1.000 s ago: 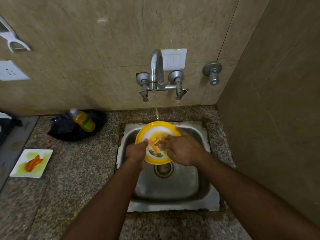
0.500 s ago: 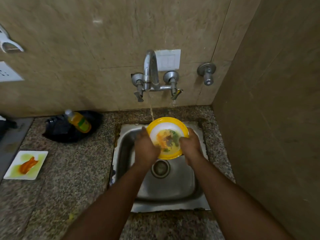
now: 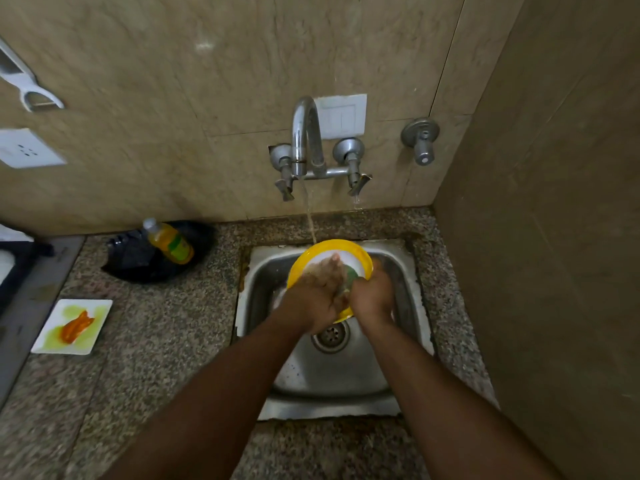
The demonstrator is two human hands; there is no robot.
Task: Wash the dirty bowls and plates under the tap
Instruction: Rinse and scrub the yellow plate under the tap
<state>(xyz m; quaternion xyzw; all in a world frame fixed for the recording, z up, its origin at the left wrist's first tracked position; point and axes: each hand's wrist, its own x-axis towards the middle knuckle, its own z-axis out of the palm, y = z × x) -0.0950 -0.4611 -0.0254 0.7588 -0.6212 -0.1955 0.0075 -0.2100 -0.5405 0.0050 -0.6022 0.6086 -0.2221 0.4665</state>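
right hand [image 3: 372,294] gripping yellow plate [image 3: 360,252] rim, left hand [image 3: 313,294] flat on it, tap [image 3: 304,140] running

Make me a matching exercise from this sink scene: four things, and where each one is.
Things:
1. yellow-rimmed round plate
2. white square plate with orange smear
3. yellow liquid bottle
4. chrome wall tap

Places:
A. lying on a black bag
B. on the counter, left
C. held over the steel sink
D. on the tiled wall

Pairs: 1-C, 2-B, 3-A, 4-D
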